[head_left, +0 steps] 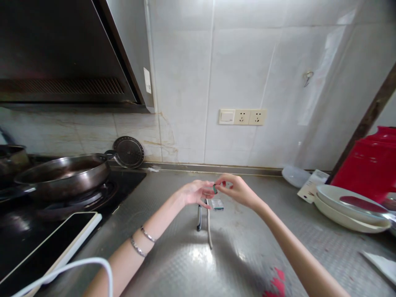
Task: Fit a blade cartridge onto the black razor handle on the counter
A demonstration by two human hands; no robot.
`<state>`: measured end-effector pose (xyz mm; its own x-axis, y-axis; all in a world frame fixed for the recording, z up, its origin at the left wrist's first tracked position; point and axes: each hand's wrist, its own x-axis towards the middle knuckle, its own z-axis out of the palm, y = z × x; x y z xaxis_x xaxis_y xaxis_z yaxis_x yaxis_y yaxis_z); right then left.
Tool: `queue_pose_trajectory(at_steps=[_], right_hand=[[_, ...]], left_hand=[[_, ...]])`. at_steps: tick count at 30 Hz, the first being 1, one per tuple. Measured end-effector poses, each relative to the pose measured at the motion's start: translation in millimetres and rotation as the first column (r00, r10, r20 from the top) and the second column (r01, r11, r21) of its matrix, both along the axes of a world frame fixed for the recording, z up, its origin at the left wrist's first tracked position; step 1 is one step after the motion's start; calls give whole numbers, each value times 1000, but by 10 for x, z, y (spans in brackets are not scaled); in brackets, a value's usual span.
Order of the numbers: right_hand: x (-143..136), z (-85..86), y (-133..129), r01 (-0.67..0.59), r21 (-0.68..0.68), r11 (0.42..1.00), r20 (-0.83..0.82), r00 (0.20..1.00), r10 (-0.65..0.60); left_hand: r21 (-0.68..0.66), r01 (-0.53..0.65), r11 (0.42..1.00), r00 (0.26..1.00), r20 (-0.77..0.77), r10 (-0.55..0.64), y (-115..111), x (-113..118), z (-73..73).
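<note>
1. The right hand (235, 189) pinches a small green piece (215, 189) between thumb and fingertips, above the middle of the bench (247, 251).
2. The left hand (198, 192) meets it from the left, fingers loosely bent and thumb apart; whether it grips too, I cannot tell.
3. To handle so small a piece well, keep the pinch light but firm, steady it with the left fingertips, and work low so a slip lands close by.
4. Just nearer on the bench lie a clear case (217, 204) and, to its left, a dark handle (199, 218) and a pale handle (209, 231); keep both wrists off them.
5. Farther out, a pan (74, 181) stands left, dishes (343, 216) right.
</note>
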<state>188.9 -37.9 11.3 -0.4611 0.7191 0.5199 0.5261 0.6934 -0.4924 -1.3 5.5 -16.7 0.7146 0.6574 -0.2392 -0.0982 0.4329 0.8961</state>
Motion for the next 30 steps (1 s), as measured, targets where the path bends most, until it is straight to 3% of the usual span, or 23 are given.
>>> queue_pose_trajectory(at_steps=[13,19,24,30], right_hand=[[21,-48,75,-43,-26,999,-30,999,43],[49,-65,106,55,17,998,-115,992,-52],[66,-98,143,118,31,993,-150,982,-112],[5,-94,100,147,8,989,-160,977,-144]], left_hand=[[39,-35,999,997,-61,37,-23,22,15],[89,-136,987,989,-52,141,-34,-40,105],[203,-186,961,982,36,183,-45,-100,198],[349,-322,880,945,54,324,-75,-75,255]])
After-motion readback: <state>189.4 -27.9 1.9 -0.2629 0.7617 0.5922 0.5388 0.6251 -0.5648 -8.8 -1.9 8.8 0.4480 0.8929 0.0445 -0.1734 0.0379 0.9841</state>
